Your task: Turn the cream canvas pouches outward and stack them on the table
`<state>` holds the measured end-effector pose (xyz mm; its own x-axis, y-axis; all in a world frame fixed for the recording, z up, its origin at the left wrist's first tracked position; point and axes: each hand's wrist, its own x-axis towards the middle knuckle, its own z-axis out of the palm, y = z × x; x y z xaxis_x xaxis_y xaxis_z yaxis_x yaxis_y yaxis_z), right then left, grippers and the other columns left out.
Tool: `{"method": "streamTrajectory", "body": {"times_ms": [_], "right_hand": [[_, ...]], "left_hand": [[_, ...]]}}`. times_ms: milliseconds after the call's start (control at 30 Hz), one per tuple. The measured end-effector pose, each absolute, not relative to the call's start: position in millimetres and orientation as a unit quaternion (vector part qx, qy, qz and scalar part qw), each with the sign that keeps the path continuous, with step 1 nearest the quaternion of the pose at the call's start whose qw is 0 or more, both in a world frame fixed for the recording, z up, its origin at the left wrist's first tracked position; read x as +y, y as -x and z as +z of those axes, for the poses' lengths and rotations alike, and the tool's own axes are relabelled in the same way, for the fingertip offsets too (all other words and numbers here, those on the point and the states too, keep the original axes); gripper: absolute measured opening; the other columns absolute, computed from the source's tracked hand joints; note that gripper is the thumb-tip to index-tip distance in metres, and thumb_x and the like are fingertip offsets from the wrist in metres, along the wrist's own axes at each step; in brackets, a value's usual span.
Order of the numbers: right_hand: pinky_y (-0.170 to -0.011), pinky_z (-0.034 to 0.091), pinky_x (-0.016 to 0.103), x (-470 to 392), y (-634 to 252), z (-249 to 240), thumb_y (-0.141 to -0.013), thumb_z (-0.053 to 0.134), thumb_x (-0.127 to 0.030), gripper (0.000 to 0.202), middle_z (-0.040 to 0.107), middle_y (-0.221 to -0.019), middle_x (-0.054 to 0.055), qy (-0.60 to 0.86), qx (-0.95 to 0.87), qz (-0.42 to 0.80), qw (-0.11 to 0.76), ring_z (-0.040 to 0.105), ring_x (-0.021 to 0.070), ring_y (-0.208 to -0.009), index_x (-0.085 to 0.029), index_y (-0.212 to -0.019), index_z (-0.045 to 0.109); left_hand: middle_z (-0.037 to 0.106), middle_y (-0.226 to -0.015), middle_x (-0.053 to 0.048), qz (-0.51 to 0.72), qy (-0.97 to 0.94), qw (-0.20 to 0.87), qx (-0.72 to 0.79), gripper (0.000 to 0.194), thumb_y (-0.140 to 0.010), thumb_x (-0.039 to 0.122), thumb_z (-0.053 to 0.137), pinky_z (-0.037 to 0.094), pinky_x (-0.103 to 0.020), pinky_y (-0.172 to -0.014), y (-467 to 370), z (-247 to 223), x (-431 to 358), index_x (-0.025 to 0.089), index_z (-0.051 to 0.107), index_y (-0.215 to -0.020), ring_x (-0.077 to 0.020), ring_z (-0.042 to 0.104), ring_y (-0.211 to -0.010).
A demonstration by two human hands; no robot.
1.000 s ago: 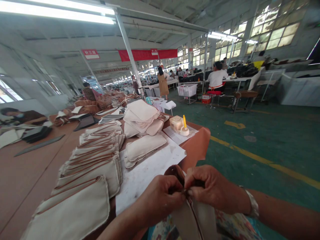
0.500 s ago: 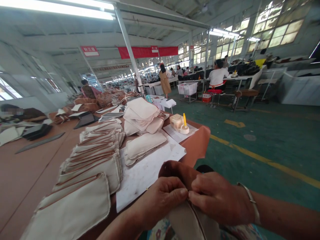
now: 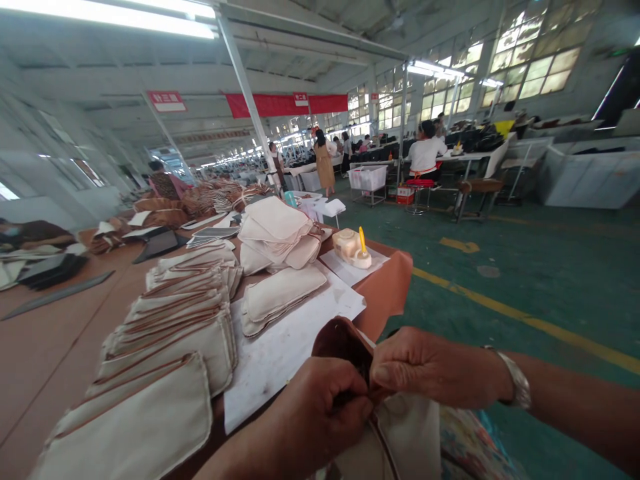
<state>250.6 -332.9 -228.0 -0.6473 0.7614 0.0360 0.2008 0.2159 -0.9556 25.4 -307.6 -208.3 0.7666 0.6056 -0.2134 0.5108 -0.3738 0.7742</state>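
Observation:
In front of my lap I hold a cream fabric pouch (image 3: 415, 427) with brown trim and a dark brown flap-like part (image 3: 336, 343) at its top. My left hand (image 3: 325, 407) is closed, pinching the brown edge between thumb and fingers. Right beside it, my right hand (image 3: 435, 367) is closed on the same edge, its wrist wearing a metal bangle. The fingertips hide the exact spot they grip. To the left, a long row of similar cream pieces (image 3: 135, 427) with brown edges lies overlapped on the table.
White paper (image 3: 270, 367) on the brown table (image 3: 55, 347) bears a small cream stack (image 3: 283, 290). Behind lies a taller pile (image 3: 277, 223). A pale container (image 3: 350, 247) with a yellow-handled brush (image 3: 362, 239) stands near the corner. Several people sit or stand farther off.
My right hand has risen slightly and turned, and my left hand has dropped a little. The pouch's brown top is spread wider. The whole view has shifted slightly.

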Motion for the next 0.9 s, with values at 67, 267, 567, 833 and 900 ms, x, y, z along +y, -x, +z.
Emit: {"method": "streamTrajectory", "body": {"times_ms": [67,267,567,833,900], "right_hand": [[-0.061,0.035,0.020,-329,-250,-229,-0.096,0.046,-0.048,0.042,0.050,-0.073,-0.001,0.301,-0.757,0.529,0.236,0.044,0.0093,-0.068,-0.012,-0.079,0.061],[-0.057,0.032,0.021,-332,-242,-250,-0.093,0.046,-0.040,0.033,0.049,-0.068,-0.002,0.264,-0.813,0.416,0.311,0.041,0.0082,-0.060,-0.014,-0.076,0.055],[-0.063,0.037,0.021,-321,-250,-242,-0.092,0.054,-0.049,0.041,0.054,-0.077,0.000,0.248,-0.758,0.544,0.262,0.046,0.0099,-0.070,-0.009,-0.088,0.064],[-0.058,0.036,0.020,-325,-246,-242,-0.087,0.062,-0.049,0.042,0.058,-0.074,0.001,0.270,-0.694,0.613,0.264,0.045,0.0090,-0.065,-0.008,-0.089,0.069],[-0.058,0.035,0.020,-326,-245,-242,-0.088,0.062,-0.047,0.040,0.058,-0.075,0.001,0.271,-0.689,0.618,0.265,0.045,0.0090,-0.066,-0.008,-0.090,0.069]], "left_hand": [[0.047,-0.067,0.003,0.046,-0.826,0.452,0.335,0.013,-0.082,0.016,0.049,0.031,-0.021,-0.055,-26,-204,-309,0.015,0.054,-0.071,-0.0098,0.038,-0.062],[0.046,-0.062,0.004,0.114,-0.790,0.502,0.334,0.015,-0.083,0.018,0.054,0.029,-0.020,-0.050,-30,-206,-312,0.015,0.055,-0.068,-0.0084,0.037,-0.057],[0.053,-0.072,0.004,0.086,-0.784,0.501,0.356,0.022,-0.077,0.034,0.075,0.032,-0.019,-0.055,-25,-203,-309,0.017,0.060,-0.078,-0.0095,0.041,-0.065],[0.058,-0.077,0.001,0.071,-0.668,0.639,0.375,0.020,-0.070,0.026,0.069,0.036,-0.021,-0.060,-9,-200,-304,0.015,0.068,-0.087,-0.0122,0.048,-0.070],[0.061,-0.077,-0.002,0.097,-0.629,0.672,0.378,0.020,-0.072,0.027,0.066,0.037,-0.023,-0.063,-10,-208,-303,0.013,0.070,-0.085,-0.0133,0.049,-0.071]]}}
